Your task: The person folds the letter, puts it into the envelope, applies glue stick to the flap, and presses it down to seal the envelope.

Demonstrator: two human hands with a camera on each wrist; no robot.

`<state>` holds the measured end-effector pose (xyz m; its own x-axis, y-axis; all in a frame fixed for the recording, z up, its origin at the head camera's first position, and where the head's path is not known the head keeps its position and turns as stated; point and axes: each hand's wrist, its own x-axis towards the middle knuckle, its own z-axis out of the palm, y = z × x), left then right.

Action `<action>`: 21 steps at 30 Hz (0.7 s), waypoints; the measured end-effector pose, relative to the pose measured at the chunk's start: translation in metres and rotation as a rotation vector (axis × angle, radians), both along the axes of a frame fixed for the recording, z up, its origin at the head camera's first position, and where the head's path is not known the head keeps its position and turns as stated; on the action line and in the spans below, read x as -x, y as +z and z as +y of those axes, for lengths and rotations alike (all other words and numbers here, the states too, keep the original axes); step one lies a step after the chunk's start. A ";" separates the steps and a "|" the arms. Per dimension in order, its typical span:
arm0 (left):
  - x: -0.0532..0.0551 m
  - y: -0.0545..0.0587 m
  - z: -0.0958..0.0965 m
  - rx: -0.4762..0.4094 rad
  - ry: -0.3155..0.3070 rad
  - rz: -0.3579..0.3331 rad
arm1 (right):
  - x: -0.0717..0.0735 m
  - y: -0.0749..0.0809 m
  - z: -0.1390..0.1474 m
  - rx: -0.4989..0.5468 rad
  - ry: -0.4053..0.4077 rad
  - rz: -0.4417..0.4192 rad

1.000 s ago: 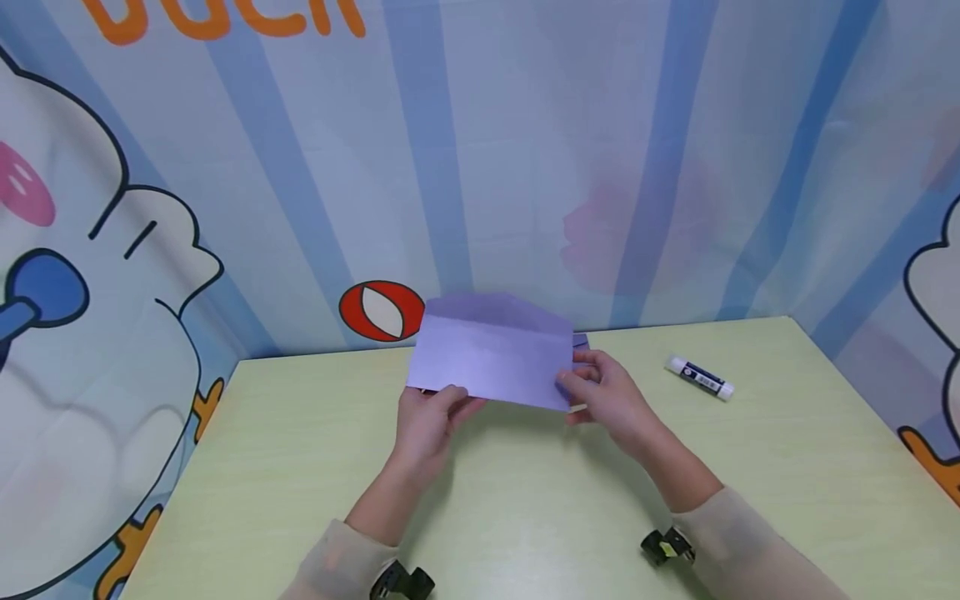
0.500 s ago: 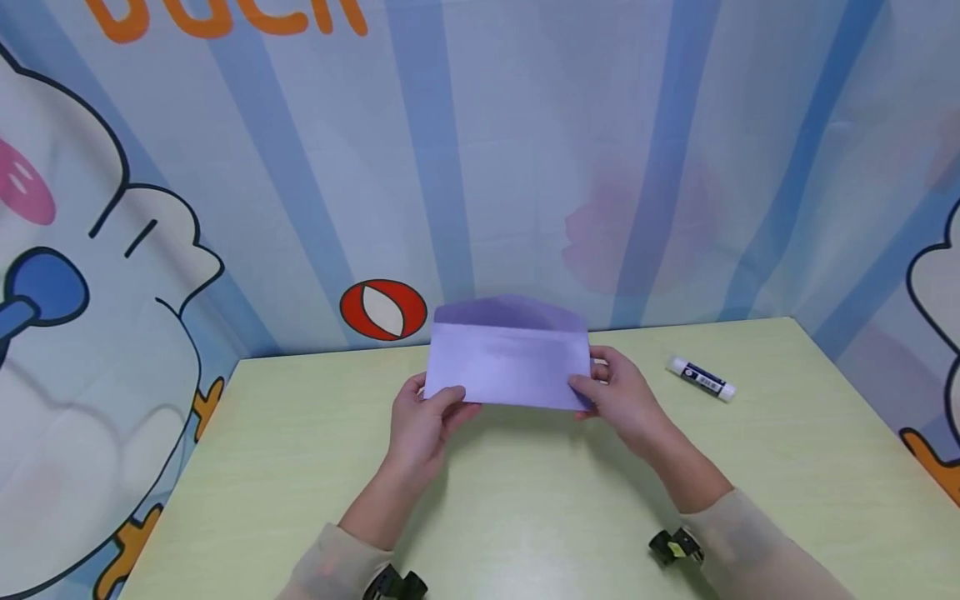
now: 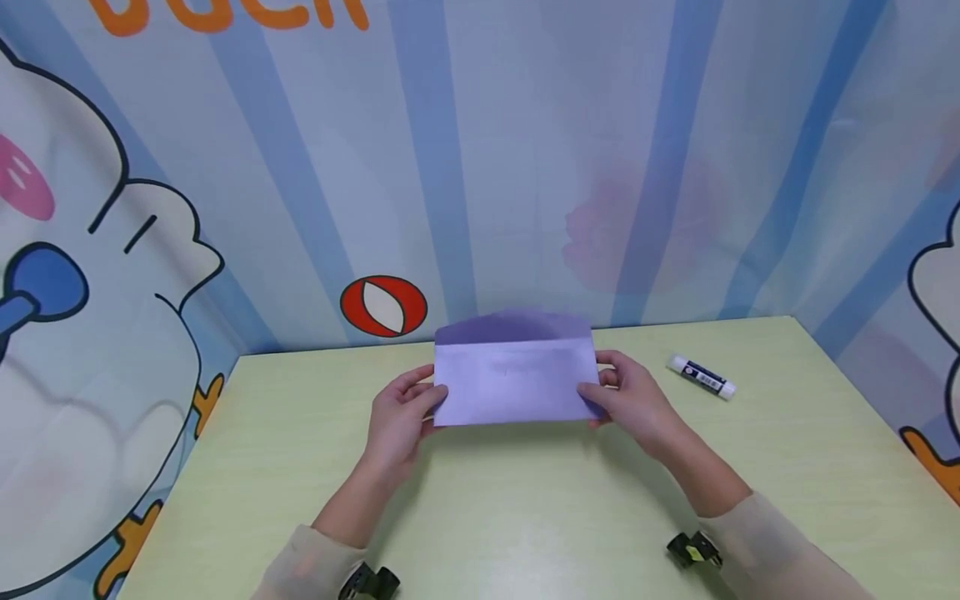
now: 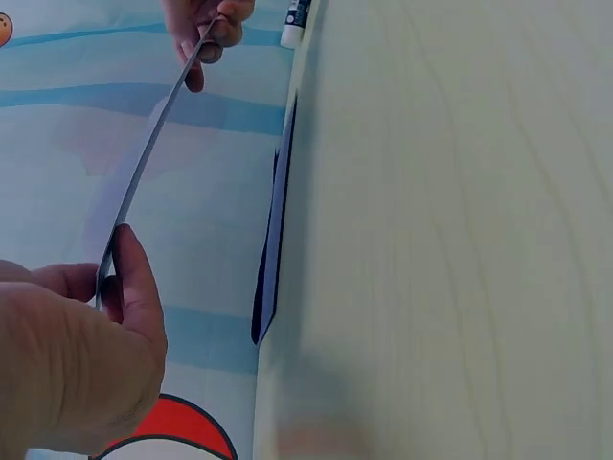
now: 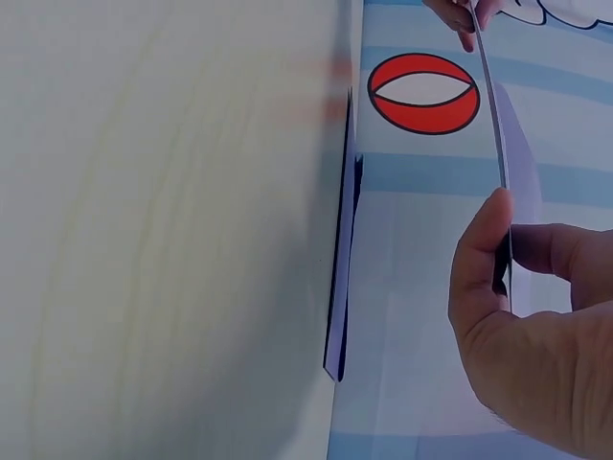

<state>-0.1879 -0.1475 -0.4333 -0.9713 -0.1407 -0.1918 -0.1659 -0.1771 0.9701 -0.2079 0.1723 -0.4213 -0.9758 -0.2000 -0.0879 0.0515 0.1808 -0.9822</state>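
Observation:
A purple paper envelope (image 3: pixel 517 387) is held up off the table, its pointed flap (image 3: pixel 513 325) standing raised at the far side. At its left edge my left hand (image 3: pixel 397 421) pinches it, thumb on the near face. My right hand (image 3: pixel 637 408) pinches the right edge the same way. From the left wrist view the envelope (image 4: pixel 144 163) is nearly edge-on, between thumb and fingers of my left hand (image 4: pixel 86 359). A second purple folded paper piece (image 4: pixel 273 240) lies on the table by its far edge, hidden behind the envelope in the head view.
On the right of the pale yellow-green table (image 3: pixel 525 517) lies a white glue stick (image 3: pixel 701 377) with a dark label. A blue striped backdrop (image 3: pixel 525 150) with cartoon figures rises right behind the table's far edge.
The envelope has shifted right and lower in the head view and its tilt has levelled out. My left hand has slid from the bottom edge to the left edge; my right hand moved slightly right.

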 end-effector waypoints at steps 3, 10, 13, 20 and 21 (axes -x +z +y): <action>-0.001 -0.002 -0.003 0.082 -0.012 -0.003 | -0.002 0.000 0.001 -0.019 0.009 0.002; -0.006 -0.005 -0.006 0.261 -0.036 -0.022 | -0.007 -0.005 0.009 -0.184 0.027 0.051; -0.009 -0.009 -0.008 0.336 -0.081 -0.026 | -0.009 -0.007 0.012 -0.278 0.045 0.061; -0.018 -0.011 -0.009 0.530 -0.186 -0.036 | -0.017 -0.007 0.016 -0.486 0.110 0.075; -0.020 -0.011 -0.009 0.573 -0.207 -0.039 | -0.018 -0.007 0.016 -0.504 0.118 0.075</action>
<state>-0.1683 -0.1567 -0.4444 -0.9833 -0.0408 -0.1775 -0.1785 0.4108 0.8941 -0.1903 0.1881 -0.4282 -0.9566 -0.2597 -0.1323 -0.0650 0.6327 -0.7717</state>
